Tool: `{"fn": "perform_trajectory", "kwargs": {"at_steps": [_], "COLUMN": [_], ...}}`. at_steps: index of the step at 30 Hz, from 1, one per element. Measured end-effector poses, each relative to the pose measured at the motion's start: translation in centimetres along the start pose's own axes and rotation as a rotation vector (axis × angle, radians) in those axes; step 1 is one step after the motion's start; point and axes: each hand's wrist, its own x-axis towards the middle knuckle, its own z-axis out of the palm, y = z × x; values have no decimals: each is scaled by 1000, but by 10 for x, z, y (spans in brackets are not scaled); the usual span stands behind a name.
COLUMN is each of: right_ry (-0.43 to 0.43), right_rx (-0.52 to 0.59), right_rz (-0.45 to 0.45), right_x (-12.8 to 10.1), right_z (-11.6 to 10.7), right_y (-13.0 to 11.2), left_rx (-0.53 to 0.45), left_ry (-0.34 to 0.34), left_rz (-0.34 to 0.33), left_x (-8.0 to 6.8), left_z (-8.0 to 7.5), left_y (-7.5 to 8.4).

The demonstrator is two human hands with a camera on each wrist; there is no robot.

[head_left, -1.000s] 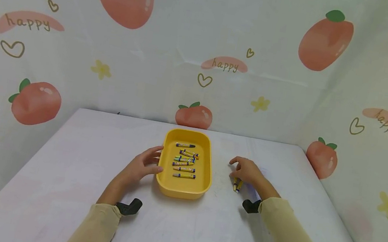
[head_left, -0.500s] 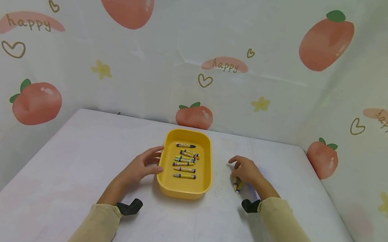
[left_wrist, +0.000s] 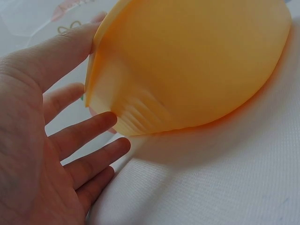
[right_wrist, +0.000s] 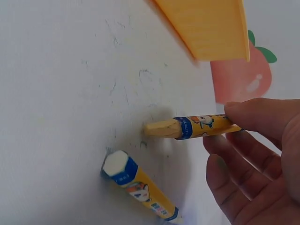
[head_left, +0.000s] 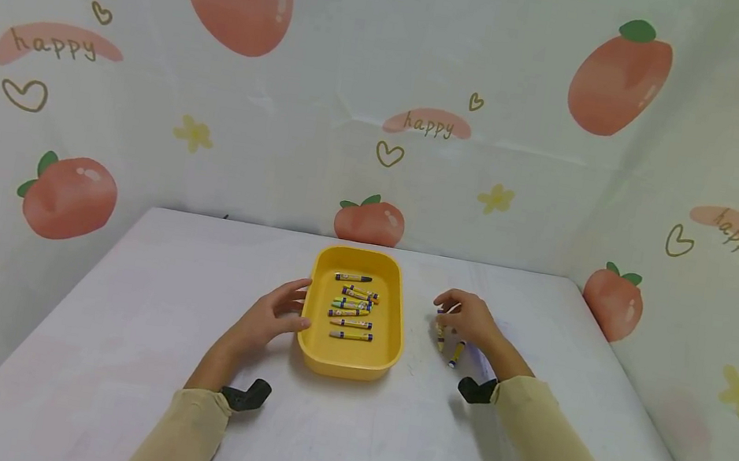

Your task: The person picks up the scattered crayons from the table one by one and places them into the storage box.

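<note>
A yellow tray holding several crayons sits mid-table. My left hand rests flat against its left wall, fingers straight beside the tray's side. My right hand, right of the tray, pinches a tan-tipped crayon between thumb and fingers, its tip touching or just above the table. A second crayon with a white tip lies on the table under the hand, also seen from the head camera as the crayon.
The white table is enclosed by walls with peach prints at the back and both sides. The tray's corner is close to my right hand. Black wrist mounts sit on both arms.
My right hand has picked one crayon from the pair on the table and shifted slightly left toward the tray. The left hand and tray stayed put.
</note>
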Motion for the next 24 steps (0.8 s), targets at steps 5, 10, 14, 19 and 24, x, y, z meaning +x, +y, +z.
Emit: {"fn": "perform_trajectory", "kwargs": {"at_steps": [5, 10, 14, 19, 24], "right_ry": [36, 63, 84, 84, 84], "right_rx": [47, 77, 75, 40, 46], "right_rz": [-13, -47, -81, -156, -164], "right_x": [-3, -8, -12, -17, -18], "right_z": [5, 11, 15, 21, 24], "right_y": [-4, -8, -8, -4, -4], "left_rx": [-9, -9, -3, -7, -9], "left_ry": [-1, 1, -1, -4, -9], "left_rz": [-2, -2, -11, -15, -8], "left_x": [-1, -1, -2, -2, -1], "left_z": [0, 0, 0, 0, 0], "left_y": [0, 1, 3, 3, 2]}}
